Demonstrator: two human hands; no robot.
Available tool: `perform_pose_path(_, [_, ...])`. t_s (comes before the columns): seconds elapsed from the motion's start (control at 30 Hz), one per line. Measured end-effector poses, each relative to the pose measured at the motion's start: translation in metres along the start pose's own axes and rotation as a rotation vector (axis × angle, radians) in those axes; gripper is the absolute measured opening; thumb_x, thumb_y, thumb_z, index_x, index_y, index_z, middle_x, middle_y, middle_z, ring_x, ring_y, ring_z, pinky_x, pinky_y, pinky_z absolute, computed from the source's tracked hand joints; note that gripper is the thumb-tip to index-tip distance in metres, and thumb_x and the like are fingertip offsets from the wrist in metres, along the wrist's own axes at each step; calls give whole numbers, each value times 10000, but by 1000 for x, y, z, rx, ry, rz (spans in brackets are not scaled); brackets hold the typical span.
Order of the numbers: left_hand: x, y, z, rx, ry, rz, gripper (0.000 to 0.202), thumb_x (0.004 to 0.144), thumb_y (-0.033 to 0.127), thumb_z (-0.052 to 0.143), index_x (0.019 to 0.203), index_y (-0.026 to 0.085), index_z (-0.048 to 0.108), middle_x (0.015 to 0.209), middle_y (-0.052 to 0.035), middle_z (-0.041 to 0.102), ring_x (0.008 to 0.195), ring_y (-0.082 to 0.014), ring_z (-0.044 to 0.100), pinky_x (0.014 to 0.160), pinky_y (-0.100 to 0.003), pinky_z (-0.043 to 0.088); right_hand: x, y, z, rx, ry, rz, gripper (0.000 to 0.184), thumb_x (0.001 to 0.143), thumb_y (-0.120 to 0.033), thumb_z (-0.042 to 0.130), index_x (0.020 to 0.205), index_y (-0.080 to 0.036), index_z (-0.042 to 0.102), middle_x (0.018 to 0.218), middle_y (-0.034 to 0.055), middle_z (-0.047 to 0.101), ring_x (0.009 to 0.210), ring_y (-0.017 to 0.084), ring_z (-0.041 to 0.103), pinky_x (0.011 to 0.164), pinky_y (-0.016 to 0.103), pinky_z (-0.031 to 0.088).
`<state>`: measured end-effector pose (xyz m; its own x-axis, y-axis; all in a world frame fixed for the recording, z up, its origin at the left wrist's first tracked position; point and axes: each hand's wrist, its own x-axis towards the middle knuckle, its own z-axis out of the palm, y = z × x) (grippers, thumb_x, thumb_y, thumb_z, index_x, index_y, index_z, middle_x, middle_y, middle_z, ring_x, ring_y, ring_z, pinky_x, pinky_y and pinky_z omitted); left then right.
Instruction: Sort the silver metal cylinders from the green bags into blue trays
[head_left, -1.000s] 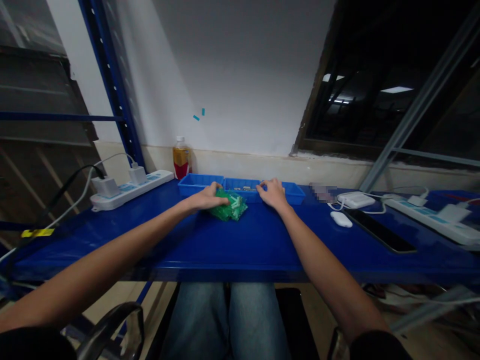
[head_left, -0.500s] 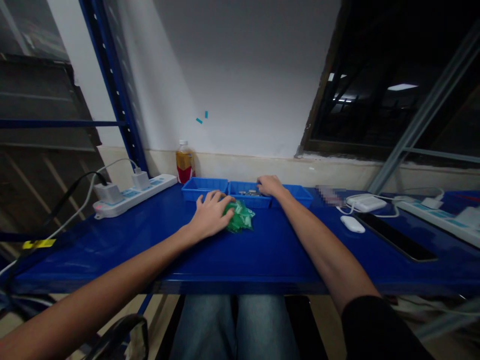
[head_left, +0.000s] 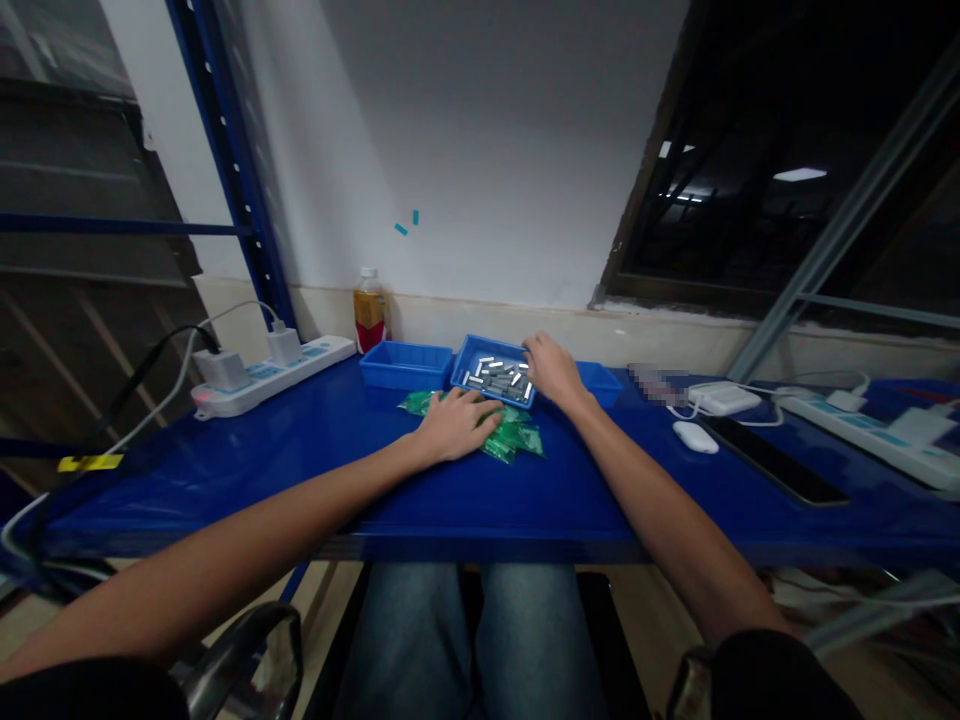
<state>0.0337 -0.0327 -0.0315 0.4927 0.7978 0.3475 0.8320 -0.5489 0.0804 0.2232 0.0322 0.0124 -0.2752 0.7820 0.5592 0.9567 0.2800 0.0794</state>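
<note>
My left hand (head_left: 454, 425) lies palm down on a pile of crinkled green plastic bags (head_left: 516, 436), its fingers spread over them. Pale shapes show through some of the bags. Just behind, the middle blue bin (head_left: 489, 346) is tilted so its inside faces me. It holds many small silvery metal pieces (head_left: 498, 378). My right hand (head_left: 553, 370) grips this bin at its right rim; the fingertips are partly hidden.
Another blue bin (head_left: 409, 352) stands left of the middle one, a third bin (head_left: 600, 382) right. Behind are a drink bottle (head_left: 370, 312) and the wall. Power strips (head_left: 262, 385) lie at both sides. A phone (head_left: 772, 462) and white case (head_left: 694, 437) lie at right.
The middle bin has gone from level to tilted, with my right hand at its rim. My left hand moved right over the green bags, which are now more spread out.
</note>
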Motion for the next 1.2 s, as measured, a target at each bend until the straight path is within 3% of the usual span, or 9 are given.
perform_pose_path(0.17, [-2,-6,6,-30,173,-125,434,881,525,400,1108,170,503,1094,-121,492,1012,-285,506,881,-457,419,-15,-1,-4,27,132,-18,234,931,-198,386,1066,-162,575,1038,110,544,989,238,511,805,322,426])
perform_pose_path(0.33, [-1,-7,8,54,287,-199,477,851,510,459,1155,144,432,1205,-160,412,1134,-322,397,918,-452,382,-31,-11,-5,29,186,-38,257,939,-207,357,1092,-175,560,1032,108,530,998,247,467,721,315,428])
perform_pose_path(0.57, [3,-7,11,49,184,-157,437,888,474,379,1154,131,437,1113,-147,489,1036,-314,443,850,-448,399,-43,-21,-3,-34,243,-130,313,924,-184,342,1144,-173,564,1000,118,523,958,250,442,738,320,421])
perform_pose_path(0.77, [10,-9,13,27,200,-179,460,895,476,362,1177,118,416,1148,-159,457,1061,-311,452,856,-430,404,-44,-15,2,-68,273,-273,356,924,-183,340,1194,-187,571,1038,125,530,989,249,436,864,346,411])
perform_pose_path(0.9, [11,-8,14,50,184,-184,428,894,474,375,1150,136,437,1128,-148,468,1043,-298,476,847,-407,412,-45,-15,8,-55,330,-288,361,924,-176,342,1197,-186,579,1033,120,541,1044,247,431,957,369,386])
perform_pose_path(1.03, [10,-5,15,81,168,-218,420,892,483,383,1115,140,477,1137,-181,473,1050,-339,477,827,-447,408,-42,-15,11,-32,387,-365,355,927,-171,347,1179,-196,595,1017,109,549,1077,236,437,1010,397,367])
perform_pose_path(1.1, [10,-1,9,126,186,-260,406,894,467,393,1108,138,500,1158,-196,473,1062,-356,473,845,-485,390,-39,-14,14,-17,414,-417,347,919,-155,364,1162,-213,606,1002,98,551,1054,228,456,1000,410,385])
perform_pose_path(1.2, [-3,18,-15,196,270,-240,361,917,409,380,1087,141,552,1192,-192,483,1101,-357,454,897,-529,352,-33,-14,20,-5,488,-439,327,895,-132,412,1131,-220,621,977,90,548,1021,229,471,967,424,423])
